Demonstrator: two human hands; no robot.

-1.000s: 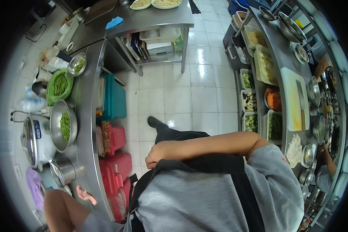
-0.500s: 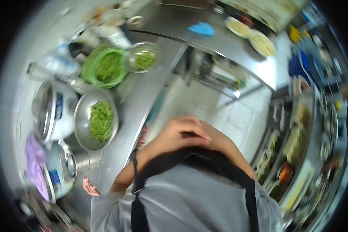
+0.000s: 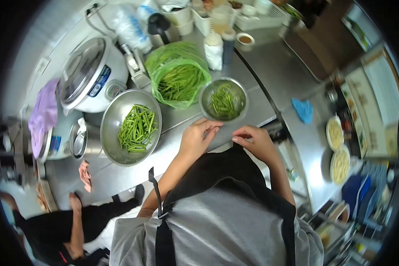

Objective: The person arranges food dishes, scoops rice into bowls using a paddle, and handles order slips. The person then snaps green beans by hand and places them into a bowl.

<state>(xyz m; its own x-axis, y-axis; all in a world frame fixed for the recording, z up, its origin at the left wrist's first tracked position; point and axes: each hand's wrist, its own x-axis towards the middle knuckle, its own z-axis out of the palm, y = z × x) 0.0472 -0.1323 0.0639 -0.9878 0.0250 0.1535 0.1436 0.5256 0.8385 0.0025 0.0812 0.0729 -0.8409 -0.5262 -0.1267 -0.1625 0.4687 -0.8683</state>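
My left hand [image 3: 197,139] is in front of a small metal bowl [image 3: 204,111], thumb and fingertips close together. Whether anything is between them I cannot make out. My right hand [image 3: 258,142] is to its right, above my apron, with thumb and forefinger slightly apart and nothing seen in them. Green bean pieces [image 3: 222,101] lie in the small bowl. Behind it to the left, an open green plastic bag [image 3: 177,55] is full of green beans [image 3: 181,83]. A large metal bowl [image 3: 113,148] on the left holds more green beans [image 3: 138,128].
A rice cooker [image 3: 85,73], a metal pitcher [image 3: 91,141] and a purple cloth [image 3: 44,113] stand or lie at left. Bottles [image 3: 213,49] are behind the bag. A blue cloth [image 3: 302,110] and noodle-like food plates [image 3: 340,165] are at right. Another person's arm [image 3: 76,221] is at lower left.
My view has turned left, toward the counter with the bowls. My hands, earlier overlapping over the floor side, are now apart beside the small bowl. The other person has come into view.
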